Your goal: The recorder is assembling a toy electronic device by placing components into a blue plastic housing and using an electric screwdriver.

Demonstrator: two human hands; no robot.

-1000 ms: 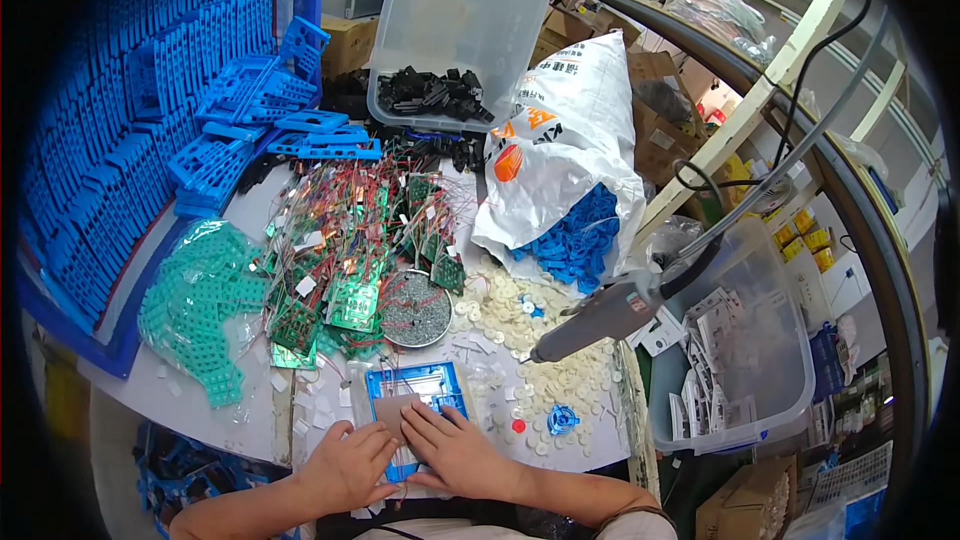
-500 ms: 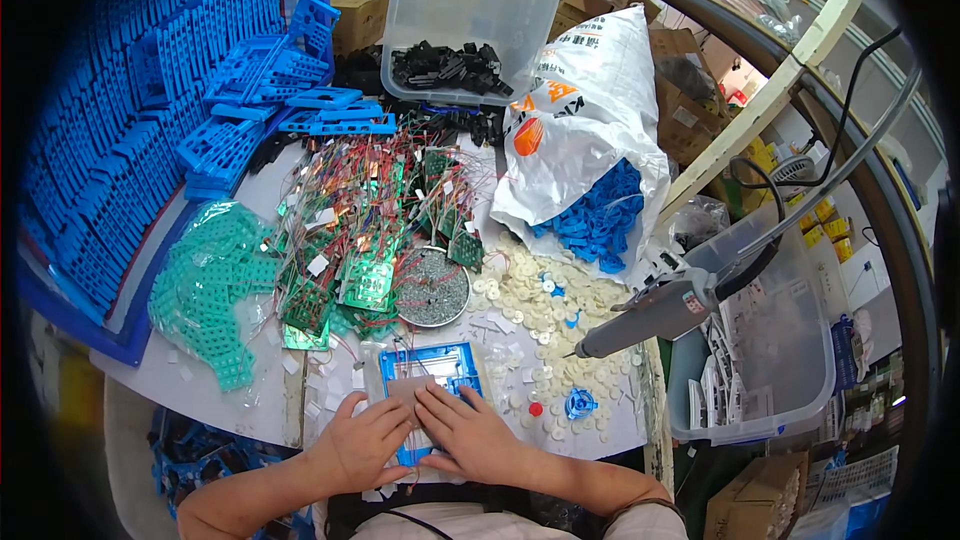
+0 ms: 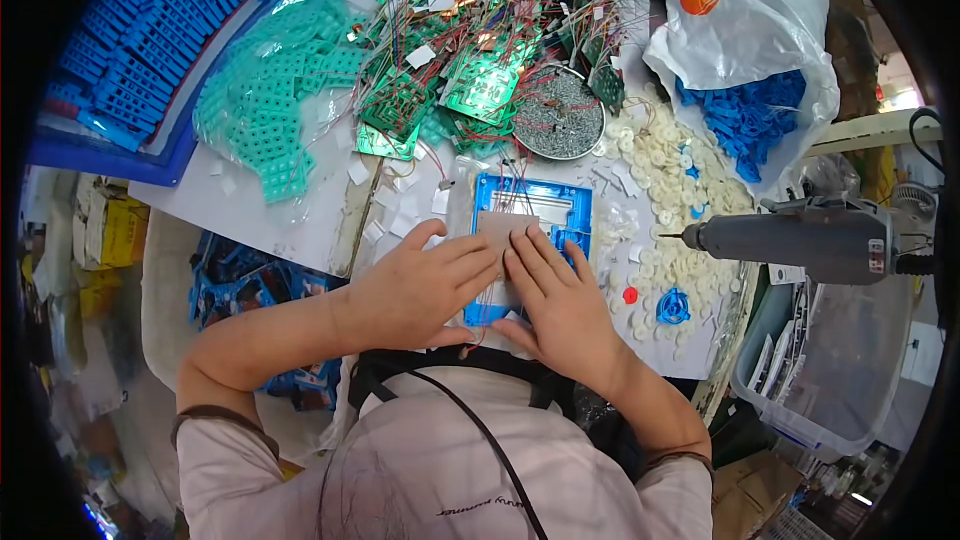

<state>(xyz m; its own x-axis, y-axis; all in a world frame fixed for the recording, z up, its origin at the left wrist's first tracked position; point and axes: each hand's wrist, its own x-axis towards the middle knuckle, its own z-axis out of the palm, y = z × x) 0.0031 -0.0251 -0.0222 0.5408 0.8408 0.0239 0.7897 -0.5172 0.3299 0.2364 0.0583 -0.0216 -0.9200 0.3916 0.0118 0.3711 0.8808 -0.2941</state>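
In front of me on the worktable lies a blue plastic casing point(image 3: 575, 202) with thin wires running out of it. A flat tan board point(image 3: 507, 228) rests on its middle. My left hand point(image 3: 425, 285) lies with its fingers stretched over the board's left edge, index finger slightly bent. My right hand point(image 3: 565, 310) has its fingers flat against the board's lower right part, thumb apart near the casing's lower edge. Both hands press from above without grasping. Part of the casing is hidden under them.
Wired green circuit boards point(image 3: 480, 90) pile up beyond, beside a round dish of small metal parts point(image 3: 560, 112). White discs point(image 3: 660, 175) spread at right, near an electric screwdriver point(image 3: 800, 240). Green pads point(image 3: 275, 90) lie bagged at left. A white sack point(image 3: 740, 30) holds blue pieces.
My view has tilted down, so the table sits higher in it and my torso shows. Both hands stay on the tan board, with the left fingers shifted slightly toward its left edge.
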